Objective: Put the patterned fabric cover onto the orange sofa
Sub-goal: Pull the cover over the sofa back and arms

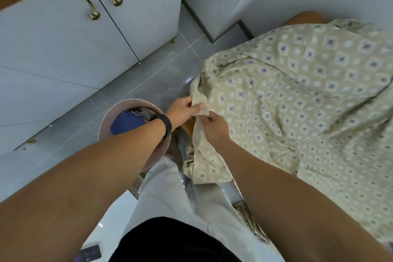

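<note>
Gathering the bunched corner of the beige cotton cover printed with grey-blue diamonds and pale circles (pixel 297 83), the person risks dragging the whole sheet off its seat: the fabric already lies draped over most of the orange upholstered sofa (pixel 306 17), of which only a strip shows at the far end and another sliver near the hands, and a hard tug at this loose edge could pull the far side clear. The hanging hem could also catch in the ribbed pink plastic basket of clothes (pixel 110 117) standing on the grey tiled floor (pixel 148 83) just beside it. The left hand (pixel 182 110), with a black band at the wrist, has its thumb and fingers curled round a fold of the cover's edge; the right hand (pixel 214 127) pinches the same edge just beside it, though whether its fingers reach under the cloth is hard to tell. Neither hand is spread.
</note>
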`<state>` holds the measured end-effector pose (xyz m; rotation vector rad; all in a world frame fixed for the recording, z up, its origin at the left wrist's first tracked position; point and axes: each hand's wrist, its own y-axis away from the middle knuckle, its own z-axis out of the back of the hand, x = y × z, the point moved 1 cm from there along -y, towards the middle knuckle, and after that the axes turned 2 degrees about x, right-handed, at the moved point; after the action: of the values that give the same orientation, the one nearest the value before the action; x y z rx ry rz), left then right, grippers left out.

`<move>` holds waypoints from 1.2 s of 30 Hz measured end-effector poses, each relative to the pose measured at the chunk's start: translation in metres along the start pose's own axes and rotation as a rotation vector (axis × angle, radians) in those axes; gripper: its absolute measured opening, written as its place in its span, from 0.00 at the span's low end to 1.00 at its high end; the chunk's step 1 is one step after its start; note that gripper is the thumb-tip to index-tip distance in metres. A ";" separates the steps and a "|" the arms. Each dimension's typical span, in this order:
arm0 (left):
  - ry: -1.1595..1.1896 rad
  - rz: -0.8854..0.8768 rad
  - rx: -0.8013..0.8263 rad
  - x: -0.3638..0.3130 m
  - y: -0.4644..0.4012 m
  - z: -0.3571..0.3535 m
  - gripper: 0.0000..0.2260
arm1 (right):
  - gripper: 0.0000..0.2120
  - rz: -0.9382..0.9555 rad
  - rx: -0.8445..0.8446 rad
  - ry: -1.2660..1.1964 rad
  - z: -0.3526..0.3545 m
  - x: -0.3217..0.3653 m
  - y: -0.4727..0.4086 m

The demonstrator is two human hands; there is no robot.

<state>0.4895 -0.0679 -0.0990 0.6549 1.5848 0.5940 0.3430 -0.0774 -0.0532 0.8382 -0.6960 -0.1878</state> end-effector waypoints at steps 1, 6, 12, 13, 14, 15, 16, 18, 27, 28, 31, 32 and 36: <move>0.057 0.027 0.029 -0.008 0.004 0.004 0.08 | 0.12 0.020 0.012 -0.057 0.002 0.007 0.005; 0.357 0.111 0.200 -0.053 0.029 0.013 0.20 | 0.14 -0.021 0.299 -0.399 0.033 0.042 0.037; 0.472 0.122 0.420 -0.094 0.059 0.006 0.25 | 0.12 0.063 0.093 -0.385 0.091 0.064 0.064; 0.460 0.137 0.459 -0.099 0.065 0.001 0.22 | 0.14 0.067 -0.044 -0.307 0.097 0.062 0.064; 0.420 0.144 0.488 -0.100 0.069 -0.004 0.19 | 0.17 0.062 -0.160 -0.234 0.101 0.059 0.063; 0.357 0.143 0.514 -0.100 0.072 -0.011 0.15 | 0.18 0.052 -0.249 -0.198 0.105 0.055 0.065; 0.270 0.129 0.531 -0.102 0.076 -0.017 0.12 | 0.18 0.043 -0.316 -0.182 0.108 0.053 0.073; 0.145 0.111 0.544 -0.101 0.082 -0.030 0.07 | 0.15 0.030 -0.389 -0.171 0.111 0.051 0.084; 0.271 -0.007 0.337 -0.096 0.101 -0.034 0.08 | 0.11 0.059 -0.609 -0.243 0.123 0.026 0.118; 0.185 -0.028 0.286 -0.098 0.100 -0.034 0.07 | 0.11 0.088 -0.589 -0.250 0.124 0.025 0.119; -0.191 -0.059 0.138 -0.104 0.101 -0.045 0.09 | 0.13 0.192 -0.426 -0.302 0.123 0.026 0.123; -0.296 -0.056 0.110 -0.104 0.102 -0.052 0.11 | 0.15 0.209 -0.374 -0.386 0.122 0.025 0.126; -0.468 -0.063 0.200 -0.110 0.117 -0.093 0.18 | 0.15 0.237 -0.276 -0.595 0.125 0.013 0.131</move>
<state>0.4148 -0.0640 0.0705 0.8223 1.2254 0.2113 0.2594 -0.0727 0.1076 0.4225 -1.2876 -0.3161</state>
